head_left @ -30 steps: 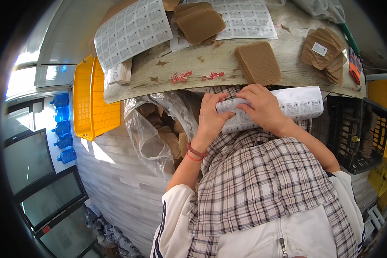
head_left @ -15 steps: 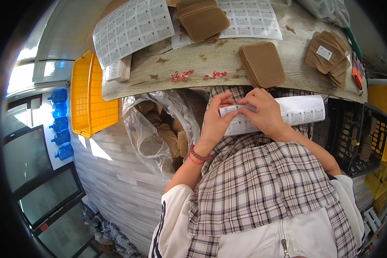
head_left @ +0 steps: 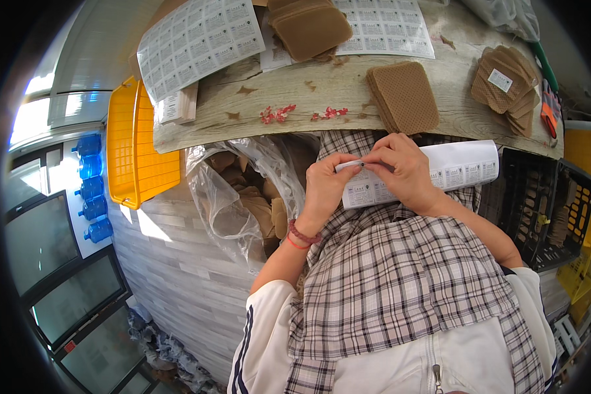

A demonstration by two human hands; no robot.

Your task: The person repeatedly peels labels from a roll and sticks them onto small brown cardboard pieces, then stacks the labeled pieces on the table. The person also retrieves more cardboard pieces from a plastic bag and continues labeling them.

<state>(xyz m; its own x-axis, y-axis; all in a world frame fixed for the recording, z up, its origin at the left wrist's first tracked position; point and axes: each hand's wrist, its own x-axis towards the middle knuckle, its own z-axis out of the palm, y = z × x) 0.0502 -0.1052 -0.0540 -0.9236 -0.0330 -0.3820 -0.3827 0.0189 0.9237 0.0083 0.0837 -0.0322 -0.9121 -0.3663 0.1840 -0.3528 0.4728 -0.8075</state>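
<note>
Across my lap, just below the table edge, lies a curled white sheet of printed labels (head_left: 465,172). My left hand (head_left: 326,186) is closed at its left end, thumb and forefinger pinched on the folded upper edge. Right beside it, my right hand (head_left: 402,172) pinches the same edge with thumb and forefinger, its palm over the sheet. The fingertips of both hands nearly meet, and they hide whatever small part of the sheet lies between them. Beyond my hands, a stack of brown textured pads (head_left: 404,98) stands at the table's near edge.
On the wooden table (head_left: 203,125) are more label sheets (head_left: 200,43), brown pads (head_left: 312,29), a fanned pile with a white label (head_left: 505,88), and red scraps (head_left: 278,114). Below hangs a clear bag of brown pieces (head_left: 243,197). Yellow (head_left: 154,148) and black crates (head_left: 538,203) flank me.
Both hands stay at the sheet's left end. My left fingers have curled in closer to the right ones, and the sheet's left edge is now folded more tightly between them.
</note>
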